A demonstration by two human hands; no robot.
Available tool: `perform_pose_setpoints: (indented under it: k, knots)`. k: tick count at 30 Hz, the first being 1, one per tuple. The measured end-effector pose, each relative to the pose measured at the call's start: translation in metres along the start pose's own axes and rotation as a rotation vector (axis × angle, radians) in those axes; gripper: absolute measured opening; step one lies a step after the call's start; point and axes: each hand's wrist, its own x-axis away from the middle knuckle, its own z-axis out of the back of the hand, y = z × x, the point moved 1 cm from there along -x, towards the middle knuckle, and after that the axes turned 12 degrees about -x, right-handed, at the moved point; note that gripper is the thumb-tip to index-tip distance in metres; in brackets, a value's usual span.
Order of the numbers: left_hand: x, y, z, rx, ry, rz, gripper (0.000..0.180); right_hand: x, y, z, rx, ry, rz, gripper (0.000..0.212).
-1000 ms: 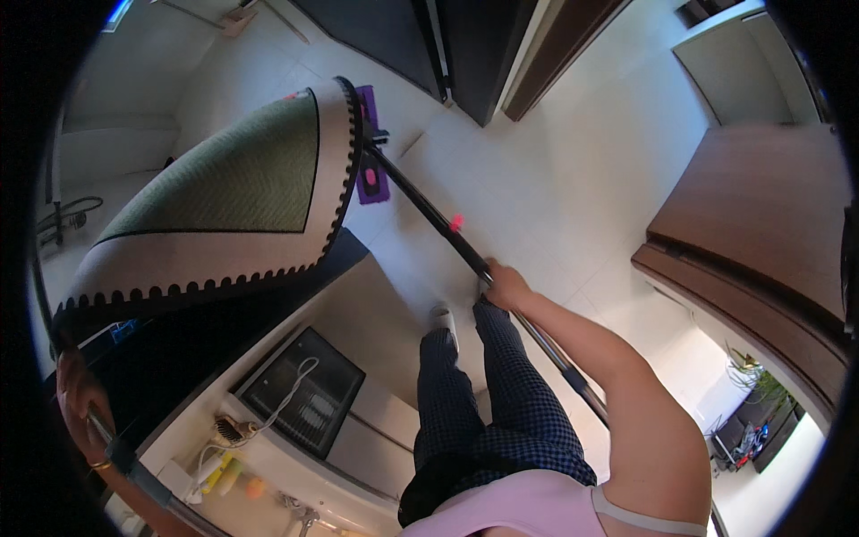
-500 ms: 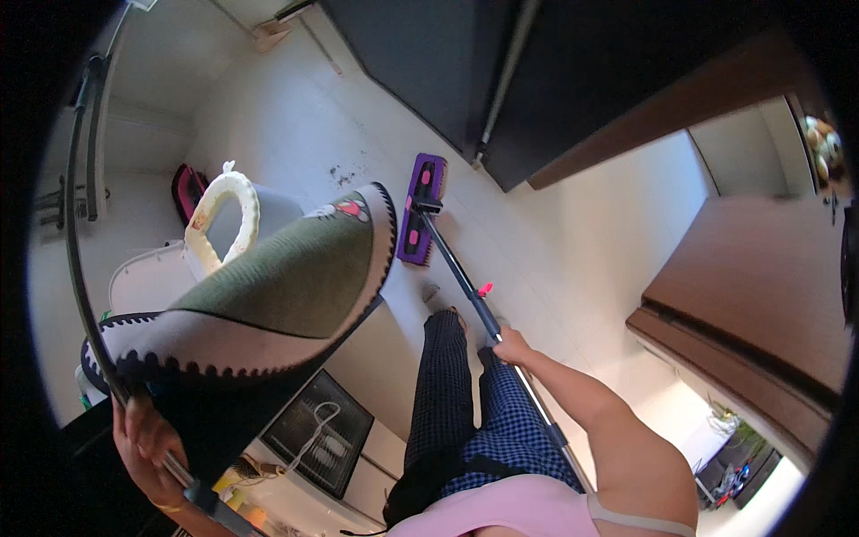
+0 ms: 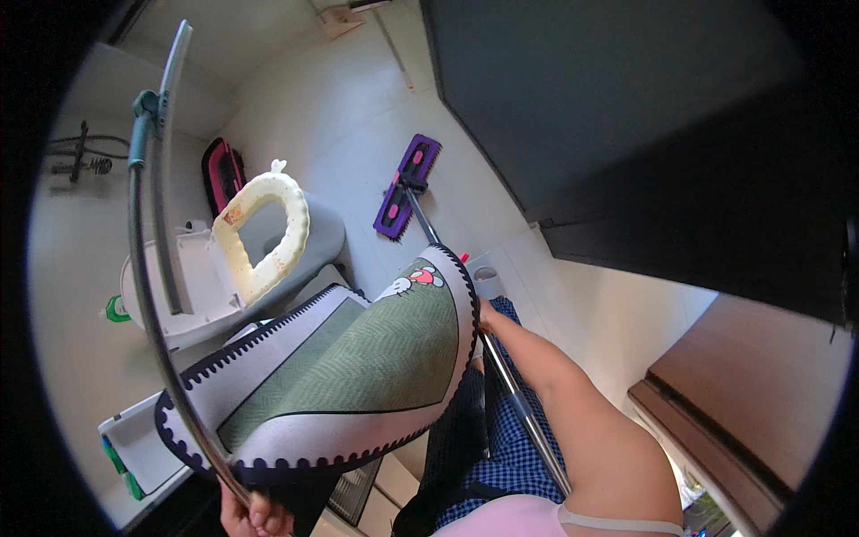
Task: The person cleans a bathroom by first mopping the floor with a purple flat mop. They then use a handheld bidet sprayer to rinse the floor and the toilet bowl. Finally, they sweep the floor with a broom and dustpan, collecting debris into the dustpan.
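Note:
My left hand (image 3: 255, 515) is at the bottom edge, closed on the lower end of a floor mat (image 3: 358, 367), green with a white border and black scalloped edge. The mat hangs spread out in front of me. A curved grey bar (image 3: 148, 224) runs past its left side down to that hand; I cannot tell whether the hand grips it too. My right hand (image 3: 485, 315) is mostly hidden behind the mat's right edge and holds the metal handle (image 3: 523, 407) of a mop. Its purple mop head (image 3: 407, 186) rests on the white tiled floor.
A white toilet (image 3: 313, 251) with a raised yellow seat (image 3: 268, 228) stands to the left. A pink and black object (image 3: 222, 170) leans on the wall behind it. A green bottle (image 3: 114, 309), a white box (image 3: 134, 434), a dark door (image 3: 626, 134) and a wooden cabinet (image 3: 761, 376) surround me.
The view has swung toward the toilet. The mat has come down and to the right, now covering my right hand on the mop handle. The mop head lies farther up the floor.

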Motion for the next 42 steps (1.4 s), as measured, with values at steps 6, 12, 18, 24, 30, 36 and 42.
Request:
perform_pose_setpoints:
  k: [6,12,18,24,30,36,42]
  knots:
    - [-0.021,0.023,-0.005,0.079,0.079,0.125,0.033,-0.062,-0.142,-0.069,1.1,0.079,0.169,0.028]
    - [-0.017,0.03,-0.005,0.176,0.126,0.128,0.032,-0.033,-0.23,-0.118,1.185,0.063,0.176,0.024]
    - [-0.008,0.017,-0.004,0.303,0.124,0.051,0.031,0.067,-0.263,-0.084,1.563,0.094,0.258,0.029]
    - [-0.005,0.017,-0.01,0.366,0.097,0.015,0.03,0.084,-0.299,-0.138,2.087,0.045,0.112,0.02]
    - [0.005,0.014,-0.008,0.401,0.084,-0.013,0.03,0.059,-0.317,-0.2,2.547,-0.271,-0.003,0.021]
    - [0.009,0.015,-0.005,0.381,0.077,0.027,0.027,0.043,-0.313,-0.211,2.804,0.08,0.082,0.017]
    - [-0.001,0.004,0.01,0.408,0.073,0.049,0.027,0.016,-0.317,-0.192,2.803,0.426,0.863,0.015]
